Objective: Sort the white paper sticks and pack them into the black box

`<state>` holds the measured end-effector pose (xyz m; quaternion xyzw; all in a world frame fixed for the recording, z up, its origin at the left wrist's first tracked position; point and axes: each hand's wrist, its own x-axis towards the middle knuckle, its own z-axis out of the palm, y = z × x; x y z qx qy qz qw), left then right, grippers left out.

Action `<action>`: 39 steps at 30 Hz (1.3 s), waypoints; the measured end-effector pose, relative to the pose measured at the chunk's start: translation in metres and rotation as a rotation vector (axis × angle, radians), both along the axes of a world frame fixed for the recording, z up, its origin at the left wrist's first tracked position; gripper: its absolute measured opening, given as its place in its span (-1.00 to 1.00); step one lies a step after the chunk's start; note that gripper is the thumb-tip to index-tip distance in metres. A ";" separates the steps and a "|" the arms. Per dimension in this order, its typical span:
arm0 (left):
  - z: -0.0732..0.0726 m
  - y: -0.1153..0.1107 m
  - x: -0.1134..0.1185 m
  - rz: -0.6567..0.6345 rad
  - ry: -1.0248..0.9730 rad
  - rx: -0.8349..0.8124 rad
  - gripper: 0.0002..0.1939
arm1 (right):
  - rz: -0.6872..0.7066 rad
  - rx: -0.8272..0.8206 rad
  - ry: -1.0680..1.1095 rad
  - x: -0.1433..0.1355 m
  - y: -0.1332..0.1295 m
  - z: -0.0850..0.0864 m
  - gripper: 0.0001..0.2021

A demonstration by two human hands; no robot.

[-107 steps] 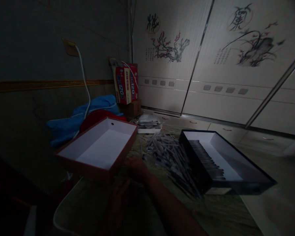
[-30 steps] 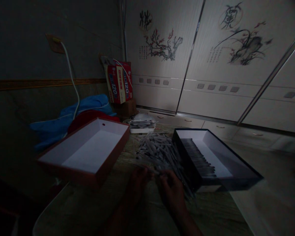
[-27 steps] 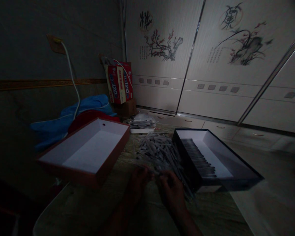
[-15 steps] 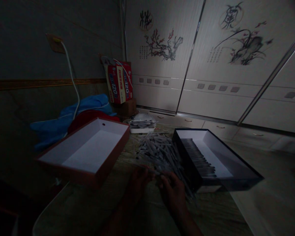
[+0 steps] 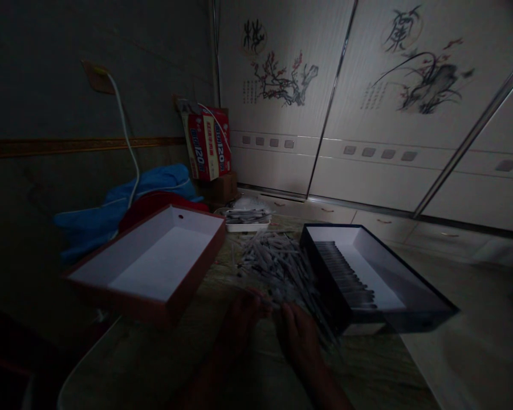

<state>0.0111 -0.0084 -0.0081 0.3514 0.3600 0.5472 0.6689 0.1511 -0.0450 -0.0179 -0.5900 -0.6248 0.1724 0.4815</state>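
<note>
Near the front of the table, my left hand [image 5: 240, 319] and my right hand [image 5: 297, 330] are close together, both closed with fingers pinched. Between them runs a thin, pale, pen-like piece [image 5: 267, 300], dim and blurred, which both hands appear to hold. Just beyond them spreads a loose pile of thin translucent sticks [image 5: 277, 259]. To the right, a dark box [image 5: 410, 320] with a white inside holds a row of similar sticks [image 5: 346, 273] along its left side. An open reddish box [image 5: 196, 273] with a white inside stands to the left.
Behind the pile is a white tray [image 5: 248, 226] with more sticks and clear plastic. Blue cloth [image 5: 154, 185] and something red lie behind the reddish box. A red carton [image 5: 209, 145] stands in the back corner by white cabinet doors [image 5: 277, 165]. A white cable hangs at left.
My right hand has shifted slightly, its fingers now closer together and nearer my left hand. The boxes and the pile look unchanged.
</note>
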 end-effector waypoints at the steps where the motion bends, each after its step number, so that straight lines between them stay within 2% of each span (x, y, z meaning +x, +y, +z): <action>1: -0.002 0.001 0.000 0.012 -0.010 -0.008 -0.78 | 0.010 -0.008 0.003 0.000 -0.001 0.001 -0.67; 5: -0.006 0.003 -0.002 0.049 -0.036 -0.017 -0.80 | 0.080 -0.008 0.004 0.000 -0.003 0.003 -0.80; 12: -0.003 -0.001 -0.001 0.029 -0.021 -0.022 -0.75 | 0.093 -0.027 -0.024 0.001 -0.002 -0.001 -0.69; 17: -0.002 0.001 -0.001 0.055 -0.007 -0.019 -0.77 | 0.113 -0.029 0.004 0.001 -0.004 0.005 -0.81; 24: 0.002 -0.002 0.000 0.022 0.035 -0.004 -0.77 | 0.073 -0.008 -0.092 0.002 -0.001 -0.002 -0.70; 29: 0.006 -0.004 -0.002 0.075 0.079 -0.013 -0.76 | 0.086 -0.063 -0.057 0.001 -0.005 0.004 -0.79; 35: 0.005 -0.004 0.000 0.027 0.072 -0.001 -0.75 | 0.069 -0.018 -0.108 0.003 -0.002 -0.007 -0.73; 39: 0.003 -0.002 -0.001 0.043 0.075 -0.046 -0.72 | 0.044 -0.033 -0.093 0.003 -0.003 -0.004 -0.76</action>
